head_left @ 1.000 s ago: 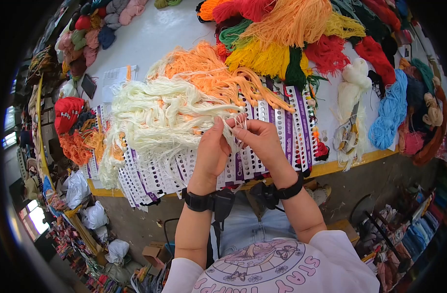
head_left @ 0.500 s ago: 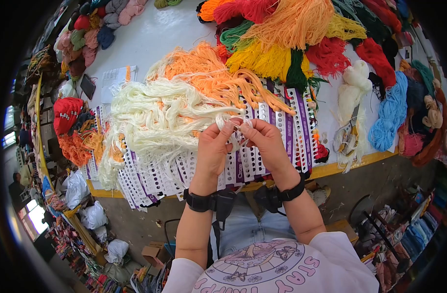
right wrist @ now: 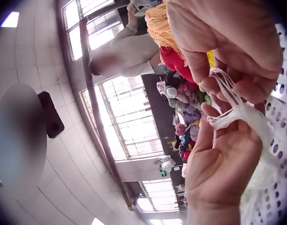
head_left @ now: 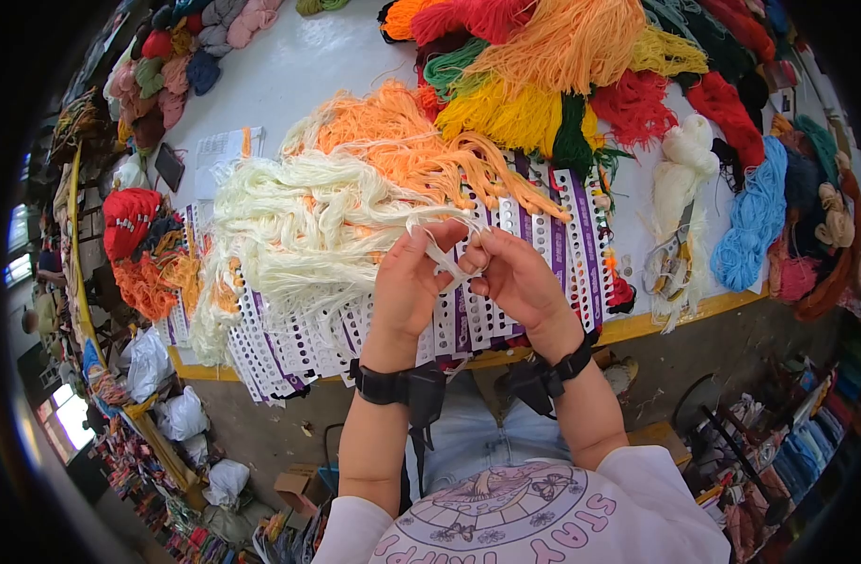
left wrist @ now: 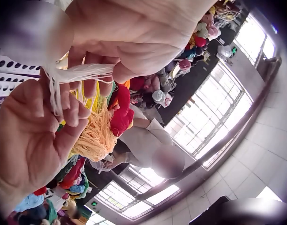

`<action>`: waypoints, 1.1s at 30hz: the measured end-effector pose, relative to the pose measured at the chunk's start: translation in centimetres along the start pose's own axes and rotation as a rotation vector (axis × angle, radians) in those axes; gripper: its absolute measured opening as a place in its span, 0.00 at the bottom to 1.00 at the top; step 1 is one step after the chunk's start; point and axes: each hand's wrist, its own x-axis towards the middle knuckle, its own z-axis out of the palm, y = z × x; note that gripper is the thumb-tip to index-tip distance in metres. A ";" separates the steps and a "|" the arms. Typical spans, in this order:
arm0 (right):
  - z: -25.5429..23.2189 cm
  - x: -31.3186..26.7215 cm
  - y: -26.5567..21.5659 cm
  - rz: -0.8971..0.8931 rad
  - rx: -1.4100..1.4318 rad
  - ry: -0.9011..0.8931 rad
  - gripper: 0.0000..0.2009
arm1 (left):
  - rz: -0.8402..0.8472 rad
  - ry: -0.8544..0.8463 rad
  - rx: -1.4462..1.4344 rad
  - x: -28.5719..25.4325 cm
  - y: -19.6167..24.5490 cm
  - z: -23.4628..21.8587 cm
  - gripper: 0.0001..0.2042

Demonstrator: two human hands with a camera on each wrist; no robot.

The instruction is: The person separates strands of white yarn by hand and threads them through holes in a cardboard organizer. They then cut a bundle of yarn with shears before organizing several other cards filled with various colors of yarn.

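Observation:
A thin strand of white thread (head_left: 442,252) stretches between the two hands in front of the body. My left hand (head_left: 402,287) pinches it between thumb and fingers. On the other side, my right hand (head_left: 520,282) holds the looped end with curled fingertips; in the right wrist view the loop (right wrist: 223,86) spreads into several fine threads there. Just beyond the hands lies a large pile of white thread skeins (head_left: 299,216), with orange skeins (head_left: 383,127) behind it. Underneath are white punched cards (head_left: 581,235) with purple bands.
Scissors (head_left: 670,268) lie on white thread to the right, beside a light blue skein (head_left: 752,221). Piles of yellow skeins (head_left: 501,117) and other colours stand at the back. A red bundle (head_left: 133,221) and a phone (head_left: 170,167) are at left. Another person (left wrist: 148,140) is across the table.
The hands were close together over the strand; the right hand has turned and drawn slightly right, and the white strand now shows spread between them. The skein piles have stayed put.

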 end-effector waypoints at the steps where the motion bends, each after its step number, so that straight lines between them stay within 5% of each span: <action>1: 0.0 0.0 -0.1 0.019 -0.064 0.026 0.09 | -0.030 -0.037 -0.042 0.0 0.2 -0.2 0.16; 8: 2.0 -0.2 -0.4 -0.157 -0.592 0.132 0.10 | -0.068 -0.051 0.054 -0.7 0.6 0.9 0.19; 17: 2.1 -0.4 0.2 -0.210 -0.453 0.171 0.07 | -0.006 -0.046 0.090 -0.9 0.4 1.5 0.21; 33: 1.4 -0.4 0.6 -0.304 -0.347 0.209 0.07 | 0.070 0.024 0.096 -0.3 -0.4 0.9 0.11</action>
